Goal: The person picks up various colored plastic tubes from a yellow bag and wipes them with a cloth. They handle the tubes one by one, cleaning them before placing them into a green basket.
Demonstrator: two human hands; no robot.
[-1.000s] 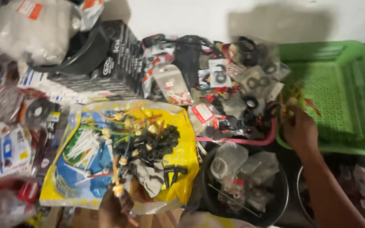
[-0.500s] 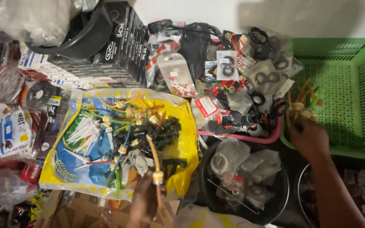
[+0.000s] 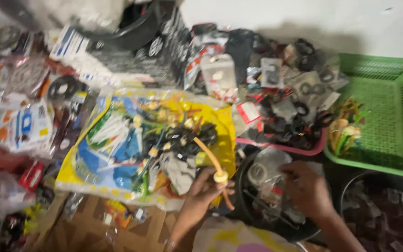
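An orange hose piece with a cream fitting (image 3: 216,169) is gripped in the left hand (image 3: 204,190), near the middle of the scene, just off the near right corner of the yellow plastic sheet (image 3: 220,122). On that sheet a heap of similar hoses and fittings (image 3: 164,135) is spread, some orange, some green, some white. The right hand (image 3: 306,186) is laid over clear packets in a black round tub (image 3: 250,212) just to the right; the fingers are blurred, so it cannot be told whether anything is grasped there.

Beyond the tub, a pink tray of black rubber rings and seals (image 3: 299,123) is seen, and at the far right a green plastic basket (image 3: 388,112) with a small bunch of coloured hoses (image 3: 343,130) at its left wall. Packaged spare parts (image 3: 29,121) are piled to the left.

The step in hand is judged to be sorting: one hose has been picked from the heap. A steady grip and a clear path over the tub would be called for if it is to be placed with the bunch in the basket.
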